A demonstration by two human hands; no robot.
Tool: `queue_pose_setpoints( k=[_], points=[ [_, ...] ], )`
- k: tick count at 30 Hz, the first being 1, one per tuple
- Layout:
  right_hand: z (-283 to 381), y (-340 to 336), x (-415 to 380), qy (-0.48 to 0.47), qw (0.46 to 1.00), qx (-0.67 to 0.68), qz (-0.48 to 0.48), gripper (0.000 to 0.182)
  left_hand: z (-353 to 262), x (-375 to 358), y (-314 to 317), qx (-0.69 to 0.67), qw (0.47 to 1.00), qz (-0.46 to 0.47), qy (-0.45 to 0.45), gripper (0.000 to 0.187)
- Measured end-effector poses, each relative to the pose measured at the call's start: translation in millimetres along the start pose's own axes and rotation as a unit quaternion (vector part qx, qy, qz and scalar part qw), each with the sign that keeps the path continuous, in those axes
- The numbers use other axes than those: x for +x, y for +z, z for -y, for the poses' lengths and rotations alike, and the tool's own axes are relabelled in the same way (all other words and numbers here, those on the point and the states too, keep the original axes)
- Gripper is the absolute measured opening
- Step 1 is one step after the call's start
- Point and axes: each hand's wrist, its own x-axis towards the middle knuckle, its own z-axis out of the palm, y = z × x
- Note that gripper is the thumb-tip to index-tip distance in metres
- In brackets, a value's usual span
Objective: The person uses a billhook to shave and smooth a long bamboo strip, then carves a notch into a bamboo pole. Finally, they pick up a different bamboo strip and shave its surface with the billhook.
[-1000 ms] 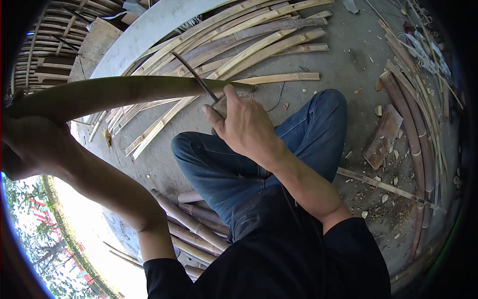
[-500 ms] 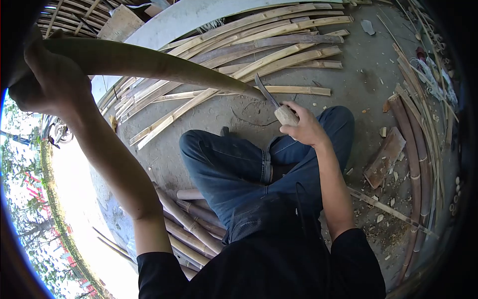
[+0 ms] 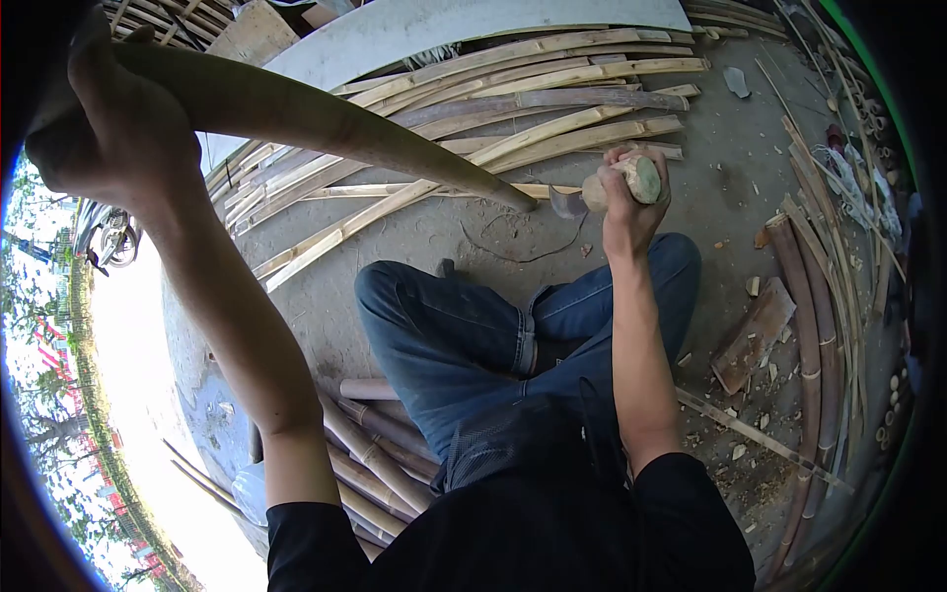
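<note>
A thick bamboo pole slants from the upper left down to the ground ahead of my crossed legs. Near its upper end my left hand is wrapped around it, arm stretched out. In my right hand is a curved knife, gripped by its stout wooden handle, whose pale greenish end faces me. Its blade points left, close to the pole's lower end. The handle's middle is hidden by my fingers.
Split bamboo strips lie spread ahead on the concrete. Bamboo poles are stacked by my left hip. To my right are a wooden block, wood chips, and long bamboo poles. A white panel lies behind the strips.
My right hand has moved up and slightly right, and turned so the knife's handle end faces me and its blade points left. My left hand still grips the pole.
</note>
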Motion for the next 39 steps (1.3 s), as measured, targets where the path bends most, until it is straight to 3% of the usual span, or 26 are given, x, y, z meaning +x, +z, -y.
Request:
queue_pose_setpoints(
  k=[1, 4, 8, 11, 12, 14, 22, 24, 28, 30, 31, 34, 36, 37, 39],
  points=[
    [6.0, 16.2, 7.7, 0.055, 0.972, 0.227, -0.019, 0.023, 1.1, 1.6, -1.4, 0.0, 1.0, 0.005, 0.003, 0.018],
    [48.2, 47.5, 35.0, -0.04, 0.988, 0.147, -0.033, 0.027, -3.7, -0.3, 3.1, 0.024, 1.0, -0.011, 0.006, 0.018],
    [120.7, 88.4, 46.7, -0.228, 0.948, 0.224, -0.001, 0.029, -6.7, 3.9, 0.9, 0.105, 0.994, 0.024, 0.019, 0.017],
    [119.4, 114.3, 17.4, -0.277, 0.95, 0.141, 0.009, 0.027, 6.9, 8.6, -10.4, 0.077, 0.996, 0.044, 0.029, 0.016],
    [101.7, 114.8, 11.3, -0.279, 0.951, 0.133, 0.004, 0.027, 10.6, 8.6, -14.1, 0.07, 0.996, 0.048, 0.031, 0.016],
    [63.6, 120.9, 5.3, -0.192, 0.978, 0.085, 0.011, 0.025, 13.5, 6.3, -23.5, 0.063, 0.996, 0.053, 0.032, 0.016],
    [103.2, 87.6, 41.9, -0.075, 0.976, 0.199, -0.051, 0.023, 65.9, 13.2, -57.9, 0.11, 0.98, 0.161, 0.033, 0.015],
    [105.3, 93.2, 49.2, -0.02, 0.975, 0.218, -0.027, 0.021, 10.7, 11.0, -12.6, 0.054, 0.989, 0.073, 0.114, 0.018],
    [140.4, 113.9, 38.1, -0.107, 0.98, 0.146, 0.077, 0.017, 10.7, 5.5, -19.4, -0.032, 0.989, 0.073, 0.123, 0.018],
    [108.5, 128.6, 29.4, -0.255, 0.96, 0.11, 0.042, 0.019, -1.5, -4.7, -26.8, 0.051, 0.999, 0.018, -0.003, 0.017],
    [95.0, 130.0, 25.4, -0.223, 0.969, 0.106, 0.021, 0.021, -8.9, -3.8, -22.6, 0.05, 0.999, 0.011, 0.002, 0.017],
    [64.8, 115.4, 21.6, -0.124, 0.991, 0.055, 0.017, 0.021, -15.0, 4.8, -16.2, 0.042, 0.984, 0.125, 0.123, 0.036],
    [106.9, 105.3, 40.9, -0.142, 0.981, 0.128, 0.018, 0.02, 10.2, 9.3, -34.4, -0.044, 0.99, 0.111, 0.07, 0.018],
    [115.8, 100.1, 36.2, -0.147, 0.969, 0.196, 0.02, 0.019, 25.0, 5.7, -50.1, -0.034, 0.99, 0.125, 0.051, 0.018],
    [104.0, 107.6, 27.9, -0.153, 0.968, 0.199, -0.016, 0.017, 52.8, 14.1, -64.0, 0.013, 0.989, 0.132, 0.064, 0.023]
  ],
)
